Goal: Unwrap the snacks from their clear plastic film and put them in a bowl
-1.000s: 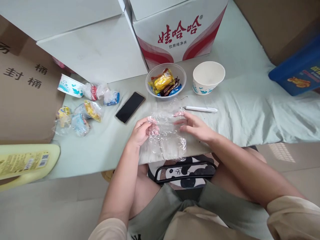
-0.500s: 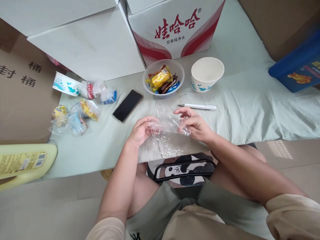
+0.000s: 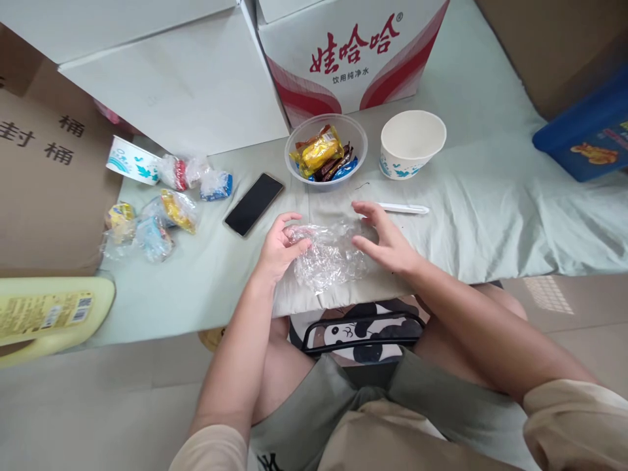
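Observation:
A crumpled clear plastic bag (image 3: pixel 328 258) lies on the pale green cloth near the table's front edge. My left hand (image 3: pixel 277 247) pinches its left end with thumb and fingers. My right hand (image 3: pixel 384 241) rests at the bag's right side, fingers stretched out and apart, touching the plastic. Just behind my right hand lies a white pen-like tool (image 3: pixel 403 209). Behind the bag stand a clear bowl (image 3: pixel 354 131) with wrapped snacks and an empty paper cup (image 3: pixel 412 143).
A black phone (image 3: pixel 254 203) lies left of the bowl. Several small bagged snacks (image 3: pixel 167 206) and a tipped paper cup (image 3: pixel 130 161) sit at the left. White cartons (image 3: pixel 353 52) stand behind, a brown box (image 3: pixel 44 183) left, a blue box (image 3: pixel 589 137) right.
The plastic bag, spread flat a second ago, has been gathered into a crumpled bunch between my hands. My right hand's fingers have opened from a pinch.

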Tool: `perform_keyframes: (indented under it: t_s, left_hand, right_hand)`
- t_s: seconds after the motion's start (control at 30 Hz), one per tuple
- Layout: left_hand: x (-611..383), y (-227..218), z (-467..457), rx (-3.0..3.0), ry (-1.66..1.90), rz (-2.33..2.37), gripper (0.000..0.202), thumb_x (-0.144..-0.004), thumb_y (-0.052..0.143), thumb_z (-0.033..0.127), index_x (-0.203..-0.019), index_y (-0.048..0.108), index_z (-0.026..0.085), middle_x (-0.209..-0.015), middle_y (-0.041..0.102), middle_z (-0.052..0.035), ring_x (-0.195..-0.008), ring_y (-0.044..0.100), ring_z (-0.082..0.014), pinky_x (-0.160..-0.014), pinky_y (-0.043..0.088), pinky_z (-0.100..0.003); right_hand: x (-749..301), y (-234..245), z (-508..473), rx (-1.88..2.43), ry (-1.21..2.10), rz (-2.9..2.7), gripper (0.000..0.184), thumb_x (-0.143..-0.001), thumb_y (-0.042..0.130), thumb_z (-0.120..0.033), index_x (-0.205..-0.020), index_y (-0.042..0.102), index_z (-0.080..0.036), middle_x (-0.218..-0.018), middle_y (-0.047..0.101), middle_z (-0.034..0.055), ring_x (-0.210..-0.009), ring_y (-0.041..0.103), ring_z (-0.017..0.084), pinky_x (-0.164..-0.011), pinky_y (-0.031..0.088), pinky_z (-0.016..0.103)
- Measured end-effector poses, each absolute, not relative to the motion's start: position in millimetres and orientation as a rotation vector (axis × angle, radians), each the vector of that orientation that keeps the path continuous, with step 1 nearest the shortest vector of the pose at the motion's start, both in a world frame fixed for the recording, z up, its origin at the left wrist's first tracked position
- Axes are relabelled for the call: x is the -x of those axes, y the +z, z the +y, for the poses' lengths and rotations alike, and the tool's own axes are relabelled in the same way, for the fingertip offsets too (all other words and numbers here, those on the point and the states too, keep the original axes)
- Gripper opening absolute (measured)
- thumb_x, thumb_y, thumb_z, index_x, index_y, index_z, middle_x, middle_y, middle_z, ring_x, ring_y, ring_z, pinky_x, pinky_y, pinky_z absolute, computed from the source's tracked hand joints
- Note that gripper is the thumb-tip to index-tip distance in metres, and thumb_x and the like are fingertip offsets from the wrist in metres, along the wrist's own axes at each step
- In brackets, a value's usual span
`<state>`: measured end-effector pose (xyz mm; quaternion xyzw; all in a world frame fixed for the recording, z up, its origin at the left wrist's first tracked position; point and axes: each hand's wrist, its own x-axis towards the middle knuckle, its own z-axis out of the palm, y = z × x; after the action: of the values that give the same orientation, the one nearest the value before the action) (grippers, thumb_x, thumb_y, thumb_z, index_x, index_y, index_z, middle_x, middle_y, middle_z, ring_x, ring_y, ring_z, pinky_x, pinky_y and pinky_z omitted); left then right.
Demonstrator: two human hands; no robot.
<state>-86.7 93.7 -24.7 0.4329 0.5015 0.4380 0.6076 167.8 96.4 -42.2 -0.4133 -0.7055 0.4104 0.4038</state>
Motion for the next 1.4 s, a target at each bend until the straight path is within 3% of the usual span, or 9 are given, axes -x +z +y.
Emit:
perform_keyframes:
  t_s: [0.1,0.2,0.43,0.6,0.73,0.83,1.1,1.27,1.4]
  left_hand:
    - [87,-24,90,-1.015,1.027,1.067,0.068,-0.060,0.093,0.025,-0.117,0.055,0.026,-0.088,0.074,0.0024,-0.061,0.066,-0.0094,-0.059,0.052,-0.020]
    - [87,-22,89,-0.969,1.095,1.011,0.070,-0.056,0.095,0.022,-0.115,0.055,0.026,-0.087,0.074,0.0035,-0.066,0.067,-0.0087,-0.062,0.053,-0.018]
    - [85,-19,93,-0.806,1.181,1.006,0.070,-0.054,0.096,0.024,-0.113,0.059,0.027,-0.087,0.074,0.0039,-0.068,0.067,-0.0093,-0.062,0.052,-0.019]
    - [76,-16,87,-0.736,0.864,0.972,0.060,-0.060,0.093,0.037,-0.111,0.068,0.019,-0.101,0.077,-0.0084,-0.092,0.075,-0.0235,-0.078,0.061,-0.033]
    - [69,-16,86,-0.768,0.836,1.135,0.047,-0.060,0.094,0.040,-0.093,0.070,0.015,-0.087,0.077,-0.0063,-0.078,0.075,-0.0189,-0.070,0.061,-0.028]
    - [67,-15,86,-0.864,0.855,1.251,0.049,-0.064,0.090,0.041,-0.102,0.067,0.018,-0.080,0.076,-0.0019,-0.064,0.072,-0.0151,-0.058,0.058,-0.024]
    - [76,-7,81,-0.945,0.770,1.179,0.057,-0.073,0.080,0.047,-0.118,0.059,0.019,-0.062,0.070,0.0024,-0.042,0.063,-0.0149,-0.039,0.045,-0.022]
    - [80,-7,84,-0.811,1.005,1.075,0.031,-0.069,0.079,0.037,-0.091,0.061,0.024,-0.052,0.058,0.0079,-0.036,0.055,-0.0122,-0.033,0.041,-0.022]
    - [84,-9,90,-0.815,1.013,0.991,0.030,-0.073,0.070,0.048,-0.070,0.059,0.021,-0.064,0.060,0.0004,-0.047,0.058,-0.0132,-0.040,0.047,-0.027]
  right_hand:
    - [-161,-41,97,1.076,1.182,-1.776,0.078,-0.080,0.076,-0.041,-0.147,0.040,-0.021,-0.130,0.063,0.0155,-0.131,0.056,0.034,-0.115,0.041,0.057]
    - [-158,-38,96,1.080,1.357,-1.627,0.065,-0.085,0.069,-0.035,-0.142,0.042,-0.022,-0.098,0.066,0.0064,-0.104,0.067,0.028,-0.100,0.052,0.050]
    - [-152,-33,94,1.005,1.677,-1.175,0.056,-0.079,0.079,-0.037,-0.126,0.051,-0.025,-0.095,0.063,0.0020,-0.083,0.065,0.016,-0.074,0.055,0.032]
    - [-148,-31,95,0.969,1.666,-0.973,0.047,-0.078,0.080,-0.037,-0.115,0.054,-0.025,-0.079,0.060,-0.0038,-0.071,0.060,0.012,-0.069,0.050,0.028]
    - [-146,-30,96,0.948,1.773,-0.936,0.046,-0.072,0.083,-0.040,-0.109,0.060,-0.025,-0.088,0.066,0.0001,-0.082,0.064,0.016,-0.077,0.052,0.031]
    - [-149,-29,95,1.013,1.830,-1.074,0.033,-0.076,0.079,-0.046,-0.091,0.064,-0.020,-0.086,0.068,0.0027,-0.078,0.063,0.016,-0.075,0.052,0.032]
    - [-156,-27,94,0.997,1.741,-1.265,0.035,-0.089,0.066,-0.040,-0.118,0.065,-0.021,-0.057,0.051,-0.0066,-0.051,0.044,0.010,-0.053,0.037,0.025]
    - [-154,-23,95,0.900,1.823,-0.991,0.029,-0.079,0.068,-0.045,-0.097,0.063,-0.024,-0.062,0.056,-0.0032,-0.051,0.049,0.013,-0.050,0.041,0.027]
    - [-159,-19,99,0.913,1.853,-1.009,0.046,-0.078,0.053,-0.067,-0.080,0.061,-0.022,-0.069,0.059,0.0034,-0.057,0.055,0.018,-0.054,0.046,0.034]
